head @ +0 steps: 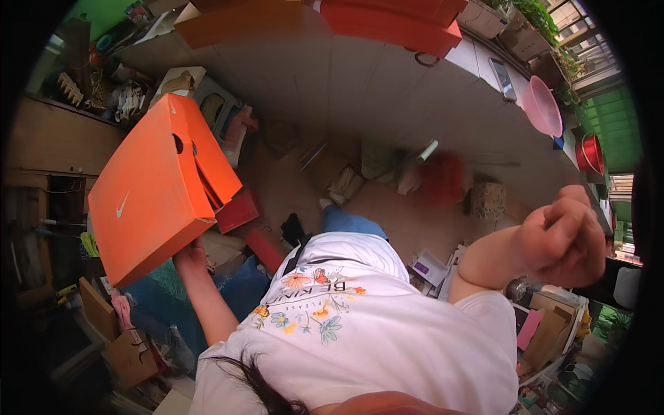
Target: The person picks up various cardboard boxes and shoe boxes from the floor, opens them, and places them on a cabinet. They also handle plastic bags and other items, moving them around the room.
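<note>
An orange Nike shoebox is held up on my left side, tilted, with its lid slightly parted from the body along one edge. My left hand grips it from beneath at the lower corner, and some of the fingers are hidden behind the box. On the other side my right hand is raised near the camera with its fingers curled in, and nothing shows in it. At the far edge of the view, another orange box and a red-orange box rest on the white tiled counter.
A smartphone, a pink plastic basin and a red bucket stand along the ledge on the right. Below the shoebox lies a red box. A patterned stool stands on the floor. Cluttered boxes crowd the left.
</note>
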A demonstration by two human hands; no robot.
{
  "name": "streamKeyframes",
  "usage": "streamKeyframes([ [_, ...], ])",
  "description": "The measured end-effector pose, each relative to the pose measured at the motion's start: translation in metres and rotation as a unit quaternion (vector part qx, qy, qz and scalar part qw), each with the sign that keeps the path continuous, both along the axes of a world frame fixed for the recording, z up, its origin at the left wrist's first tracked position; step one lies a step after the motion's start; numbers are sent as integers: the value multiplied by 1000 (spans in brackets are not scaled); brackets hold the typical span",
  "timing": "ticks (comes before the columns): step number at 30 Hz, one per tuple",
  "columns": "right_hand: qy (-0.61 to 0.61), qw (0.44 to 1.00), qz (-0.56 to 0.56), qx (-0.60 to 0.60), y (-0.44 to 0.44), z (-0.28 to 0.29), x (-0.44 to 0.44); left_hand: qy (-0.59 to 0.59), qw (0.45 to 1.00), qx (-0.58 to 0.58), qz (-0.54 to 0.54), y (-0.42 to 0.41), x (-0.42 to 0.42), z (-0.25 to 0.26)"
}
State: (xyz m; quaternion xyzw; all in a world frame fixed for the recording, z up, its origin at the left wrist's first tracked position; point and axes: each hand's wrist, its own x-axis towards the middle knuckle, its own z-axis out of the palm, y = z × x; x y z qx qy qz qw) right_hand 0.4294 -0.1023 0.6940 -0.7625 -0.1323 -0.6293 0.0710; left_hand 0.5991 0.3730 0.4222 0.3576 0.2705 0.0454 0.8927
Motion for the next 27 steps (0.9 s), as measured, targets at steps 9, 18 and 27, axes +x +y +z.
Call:
streamKeyframes([
  [9,165,952,-162,201,-46,-60,25,-11,994,-68,-79,-56,64,27],
  [18,105,847,185,487,-50,-53,137,-113,993,-39,-23,-31,55,35],
  [27,55,983,-172,-22,-43,7,220,-109,985,112,71,33,7,34],
])
